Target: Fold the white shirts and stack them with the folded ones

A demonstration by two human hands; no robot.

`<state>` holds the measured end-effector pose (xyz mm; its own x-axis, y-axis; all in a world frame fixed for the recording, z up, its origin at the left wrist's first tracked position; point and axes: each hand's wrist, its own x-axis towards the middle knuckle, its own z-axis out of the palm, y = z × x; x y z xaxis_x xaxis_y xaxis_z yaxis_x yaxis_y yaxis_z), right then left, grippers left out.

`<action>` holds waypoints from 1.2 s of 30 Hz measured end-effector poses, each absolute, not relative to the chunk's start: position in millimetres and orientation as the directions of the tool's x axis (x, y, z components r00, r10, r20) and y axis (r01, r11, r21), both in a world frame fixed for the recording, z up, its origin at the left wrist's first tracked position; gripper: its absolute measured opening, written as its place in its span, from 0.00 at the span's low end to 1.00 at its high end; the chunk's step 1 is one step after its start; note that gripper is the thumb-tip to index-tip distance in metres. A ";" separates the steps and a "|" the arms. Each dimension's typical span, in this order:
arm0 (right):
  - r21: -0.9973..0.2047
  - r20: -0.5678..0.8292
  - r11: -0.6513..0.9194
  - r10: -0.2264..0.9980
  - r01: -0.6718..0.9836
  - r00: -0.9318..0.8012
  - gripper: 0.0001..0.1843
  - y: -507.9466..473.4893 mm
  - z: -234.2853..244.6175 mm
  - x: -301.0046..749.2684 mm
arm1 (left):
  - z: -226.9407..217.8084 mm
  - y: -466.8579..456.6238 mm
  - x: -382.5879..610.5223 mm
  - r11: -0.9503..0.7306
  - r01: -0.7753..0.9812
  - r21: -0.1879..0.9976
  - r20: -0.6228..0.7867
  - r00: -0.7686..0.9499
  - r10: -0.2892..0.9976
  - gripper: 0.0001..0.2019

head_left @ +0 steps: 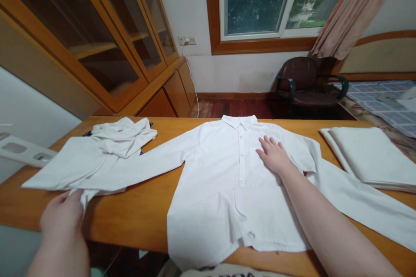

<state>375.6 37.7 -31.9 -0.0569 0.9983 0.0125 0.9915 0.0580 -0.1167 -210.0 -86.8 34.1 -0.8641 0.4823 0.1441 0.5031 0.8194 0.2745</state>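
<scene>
One white shirt [211,169] lies spread on the table [139,220]. The left hand [63,212] pinches cloth [85,201] near the sleeve's [159,162] end; the right hand [274,156] lies flat on the shirt's front, fingers spread. Pulling too hard could drag it crooked.

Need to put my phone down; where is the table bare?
A good bare patch of table lies in front, between the left hand and the shirt, below the sleeve. A smaller one lies behind, between crumpled cloth and collar. The left end is crowded by that cloth, the right by folded cloth and the other sleeve.
</scene>
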 end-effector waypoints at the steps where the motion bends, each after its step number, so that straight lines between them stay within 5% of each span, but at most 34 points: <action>1: -0.117 0.014 0.059 0.998 0.991 -0.058 0.32 37.9 -32.5 376.0 | 38.9 -85.4 -205.5 0.843 0.478 0.245 0.168 -0.878 0.449 0.20; 8: -0.104 0.011 0.075 0.997 0.992 -0.074 0.33 37.5 -34.3 378.0 | 48.7 -42.3 -132.0 0.730 0.681 0.060 0.477 -0.662 0.578 0.23; 14: -0.083 0.019 0.082 0.997 0.993 -0.080 0.34 38.9 -38.2 378.8 | 21.7 12.1 -23.4 0.206 0.978 0.034 0.292 -0.207 0.934 0.24; 19: -0.078 0.021 0.080 0.997 0.994 -0.078 0.35 39.1 -38.8 378.7 | -4.7 37.0 48.3 -0.272 0.960 0.061 0.130 0.263 0.956 0.28; 26: -0.073 0.011 0.076 0.997 0.994 -0.075 0.35 37.8 -37.1 379.3 | -33.4 45.4 37.9 -0.148 0.986 0.079 0.002 0.149 0.989 0.33; 36: -0.091 -0.003 0.062 0.998 0.994 -0.063 0.34 35.9 -30.6 377.4 | -26.4 26.8 -21.6 0.235 0.971 0.047 -0.085 -0.231 0.969 0.35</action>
<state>377.4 35.9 -30.6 -0.0626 0.9980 -0.0026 0.9939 0.0621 -0.0912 -21.6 26.8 -26.4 -0.2309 0.9693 -0.0849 0.9707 0.2354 0.0475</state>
